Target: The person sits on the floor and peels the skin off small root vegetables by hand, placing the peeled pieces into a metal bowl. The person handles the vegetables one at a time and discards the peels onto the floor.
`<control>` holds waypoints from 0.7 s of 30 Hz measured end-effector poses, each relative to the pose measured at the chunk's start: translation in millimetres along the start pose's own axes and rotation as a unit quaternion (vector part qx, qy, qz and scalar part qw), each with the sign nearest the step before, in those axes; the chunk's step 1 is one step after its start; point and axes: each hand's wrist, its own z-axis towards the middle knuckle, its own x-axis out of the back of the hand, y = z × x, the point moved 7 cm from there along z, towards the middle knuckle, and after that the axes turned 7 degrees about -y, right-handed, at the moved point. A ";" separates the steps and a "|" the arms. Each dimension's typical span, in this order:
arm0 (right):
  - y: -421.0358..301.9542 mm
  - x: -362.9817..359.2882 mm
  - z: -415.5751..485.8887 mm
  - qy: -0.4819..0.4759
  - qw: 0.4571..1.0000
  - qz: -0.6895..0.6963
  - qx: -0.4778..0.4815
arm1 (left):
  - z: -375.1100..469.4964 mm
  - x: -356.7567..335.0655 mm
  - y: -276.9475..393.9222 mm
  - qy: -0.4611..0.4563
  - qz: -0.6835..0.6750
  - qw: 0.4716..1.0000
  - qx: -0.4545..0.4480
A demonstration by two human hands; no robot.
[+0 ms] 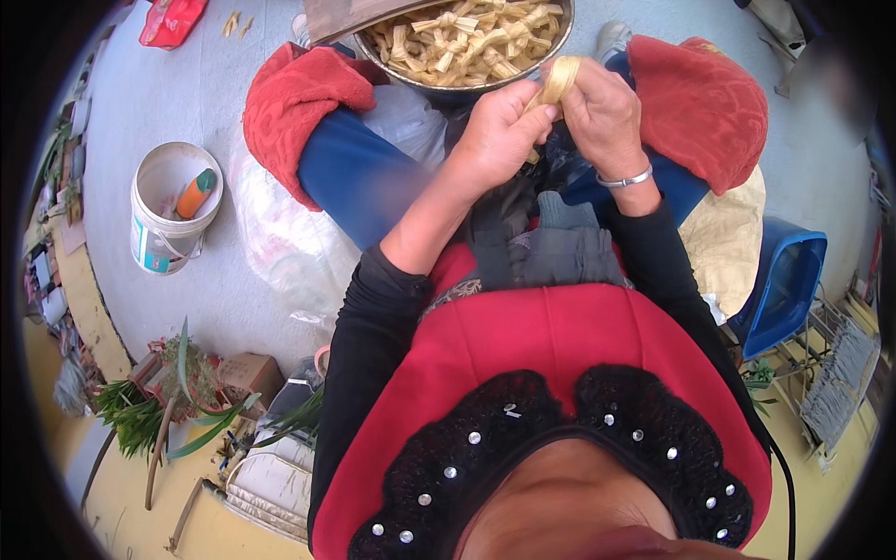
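Note:
A flat, pale yellow strip (562, 78) of what looks like dried tofu skin is looped over the fingers of my right hand (603, 105). My left hand (505, 126) pinches the same strip at the base of the loop, and the two hands nearly touch. One end of the strip hangs below the fingers. Just beyond my hands stands a round metal basin (448, 89), heaped with knotted pieces (469, 38) of the same yellow material. A wooden board (350, 17) lies across the basin's left rim.
Red towels (308, 87) cover both knees. On the left stands a white bucket (150, 227) with an orange-and-green object (194, 194) inside. A blue plastic tub (784, 287) lies tipped at the right, by a beige sack (728, 238). Potted plants (133, 416) stand behind, at lower left.

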 end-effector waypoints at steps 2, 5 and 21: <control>-1.5 -2.3 -3.4 -0.045 0.998 -0.033 0.002 | -7.6 7.3 9.7 0.055 0.281 0.954 -0.089; 8.3 -14.5 -18.8 -0.077 0.995 0.039 -0.039 | -22.3 -0.2 31.2 0.096 0.477 0.861 -0.150; 32.9 -68.4 -54.5 -0.153 0.646 0.698 -0.269 | -26.2 -4.9 42.3 0.097 0.273 0.937 -0.196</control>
